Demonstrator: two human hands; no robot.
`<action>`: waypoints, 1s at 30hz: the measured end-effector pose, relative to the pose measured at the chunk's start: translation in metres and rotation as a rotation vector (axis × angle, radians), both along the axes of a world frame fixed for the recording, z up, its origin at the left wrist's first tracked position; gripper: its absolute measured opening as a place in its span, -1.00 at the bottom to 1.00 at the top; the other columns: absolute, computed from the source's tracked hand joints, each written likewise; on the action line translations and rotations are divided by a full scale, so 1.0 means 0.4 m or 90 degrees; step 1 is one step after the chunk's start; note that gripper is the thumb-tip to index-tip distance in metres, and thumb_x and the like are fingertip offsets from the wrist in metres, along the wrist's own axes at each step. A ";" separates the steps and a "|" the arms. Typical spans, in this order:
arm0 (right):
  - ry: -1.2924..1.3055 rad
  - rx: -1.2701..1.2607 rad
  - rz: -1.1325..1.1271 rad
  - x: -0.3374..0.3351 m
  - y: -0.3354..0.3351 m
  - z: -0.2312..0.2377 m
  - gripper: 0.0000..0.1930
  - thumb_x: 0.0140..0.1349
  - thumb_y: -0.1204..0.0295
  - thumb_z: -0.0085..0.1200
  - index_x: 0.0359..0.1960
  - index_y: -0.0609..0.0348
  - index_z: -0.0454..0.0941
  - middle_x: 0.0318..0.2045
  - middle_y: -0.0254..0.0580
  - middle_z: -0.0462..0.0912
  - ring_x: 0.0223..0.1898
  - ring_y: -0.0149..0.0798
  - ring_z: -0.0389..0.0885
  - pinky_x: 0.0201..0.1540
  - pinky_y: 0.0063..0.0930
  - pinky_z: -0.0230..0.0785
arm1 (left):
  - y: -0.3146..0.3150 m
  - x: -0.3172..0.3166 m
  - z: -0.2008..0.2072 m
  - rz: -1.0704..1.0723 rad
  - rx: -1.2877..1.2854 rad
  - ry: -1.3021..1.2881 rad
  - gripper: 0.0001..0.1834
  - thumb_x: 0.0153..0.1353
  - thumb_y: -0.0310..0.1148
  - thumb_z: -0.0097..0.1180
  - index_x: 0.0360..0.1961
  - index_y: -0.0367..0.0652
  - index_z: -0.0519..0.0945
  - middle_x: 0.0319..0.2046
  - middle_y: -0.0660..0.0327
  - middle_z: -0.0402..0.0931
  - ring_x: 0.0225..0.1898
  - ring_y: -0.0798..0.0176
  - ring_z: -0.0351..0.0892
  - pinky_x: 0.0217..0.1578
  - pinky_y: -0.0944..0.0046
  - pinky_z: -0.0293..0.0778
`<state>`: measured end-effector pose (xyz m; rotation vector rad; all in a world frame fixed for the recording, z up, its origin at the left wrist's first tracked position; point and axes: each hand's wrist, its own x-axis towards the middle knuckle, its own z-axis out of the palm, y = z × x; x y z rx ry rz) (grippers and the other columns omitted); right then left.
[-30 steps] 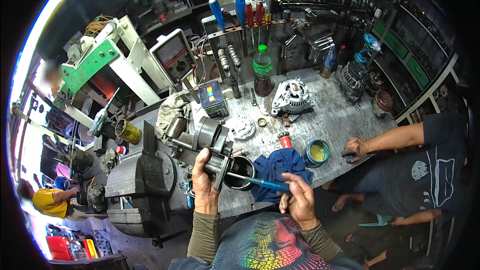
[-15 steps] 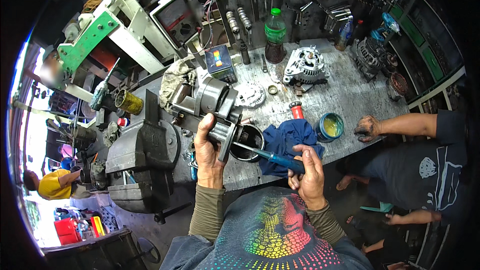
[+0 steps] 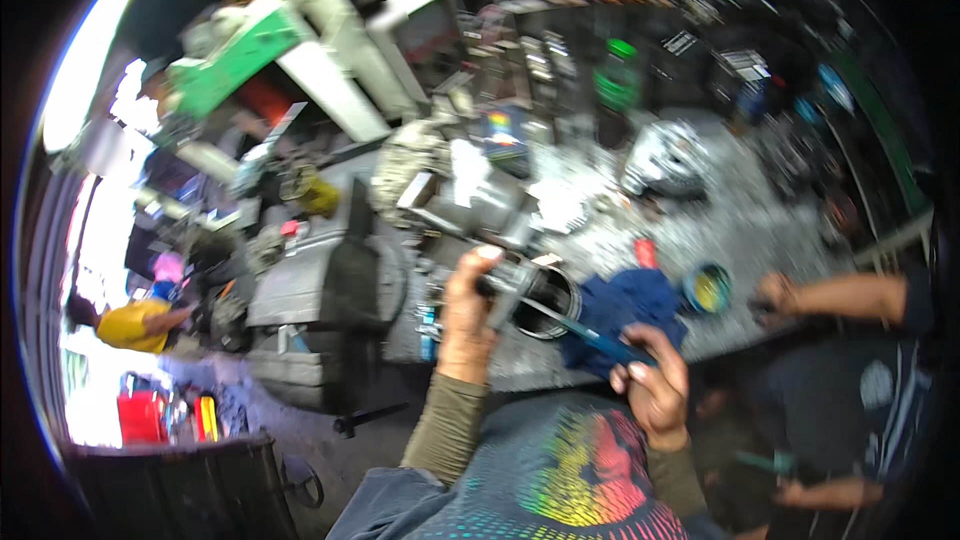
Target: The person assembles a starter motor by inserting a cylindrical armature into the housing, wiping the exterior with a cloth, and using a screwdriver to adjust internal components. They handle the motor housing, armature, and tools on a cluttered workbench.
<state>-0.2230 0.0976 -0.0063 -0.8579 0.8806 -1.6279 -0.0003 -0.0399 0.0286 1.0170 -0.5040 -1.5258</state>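
My left hand (image 3: 466, 328) is closed around the flanged end of a grey metal motor housing (image 3: 478, 204), which is held tilted above the bench. In my right hand (image 3: 656, 392) is a screwdriver (image 3: 597, 341) with a blue handle. Its shaft points left toward the flange; blur hides whether the tip touches. Behind the shaft a dark open metal cylinder (image 3: 572, 292) stands on the bench. A crumpled navy cloth (image 3: 628, 302) lies under and beyond the screwdriver.
A large bench vise (image 3: 312, 295) is on the left. To the right are a tub of yellowish grease (image 3: 690, 289) and a co-worker's hand (image 3: 775, 296) at the bench edge. An alternator (image 3: 664, 156) and a green-topped bottle (image 3: 618, 80) stand farther back.
The whole view has shifted and blurred, with the bench and both hands now farther right in it. Both hands keep their holds on the housing and the screwdriver.
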 end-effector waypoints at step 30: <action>0.782 -0.137 -0.021 0.019 0.008 0.170 -0.77 0.42 0.37 0.25 -0.07 0.31 0.74 -0.26 0.10 0.80 -0.26 0.17 0.75 -0.14 -0.11 0.56 | 0.004 -0.010 0.000 -0.141 -0.065 0.025 -0.65 0.19 -0.19 0.35 -0.12 -0.23 0.72 -0.22 0.23 0.71 -0.25 0.33 0.68 -0.19 0.26 0.60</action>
